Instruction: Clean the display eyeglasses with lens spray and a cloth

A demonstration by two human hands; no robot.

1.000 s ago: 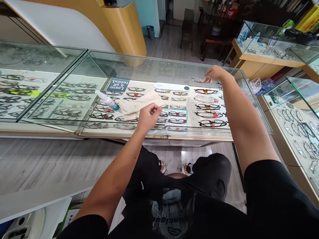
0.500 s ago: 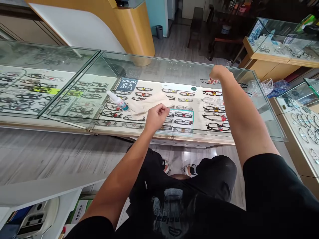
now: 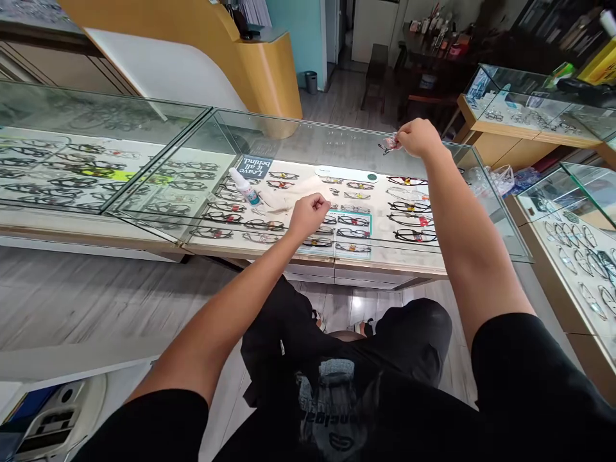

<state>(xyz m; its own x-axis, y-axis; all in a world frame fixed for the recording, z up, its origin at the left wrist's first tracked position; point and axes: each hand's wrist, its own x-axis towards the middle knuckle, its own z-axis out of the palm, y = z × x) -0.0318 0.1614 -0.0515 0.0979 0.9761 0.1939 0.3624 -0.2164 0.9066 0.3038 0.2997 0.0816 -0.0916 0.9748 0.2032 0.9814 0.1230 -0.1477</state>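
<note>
My right hand [image 3: 418, 138] is raised over the far right part of the glass display counter [image 3: 337, 262], pinching a pair of eyeglasses [image 3: 387, 146] that juts out to the left of the fingers. Above the counter's middle, my left hand [image 3: 309, 215] is closed with curled fingers; whatever it may hold is hidden. Just left of it lies a pale cloth [image 3: 282, 197], partly covered by the hand. A white spray bottle [image 3: 245, 187] with a blue-green label is at the cloth's left end. Rows of eyeglass frames [image 3: 411, 207] show beneath the glass.
A dark printed sign [image 3: 255, 167] is inside the case. Another glass case [image 3: 58, 167] adjoins on the left. More display cases [image 3: 577, 244] stand at the right, near plastic bags [image 3: 495, 179]. Behind are a yellow curved counter [image 3: 269, 83], a grey bin [image 3: 311, 81] and a bench [image 3: 376, 74].
My right hand has shifted left and lifted away from the counter with the eyeglasses. The left hand stays closed in about the same place. The camera view has tilted up somewhat.
</note>
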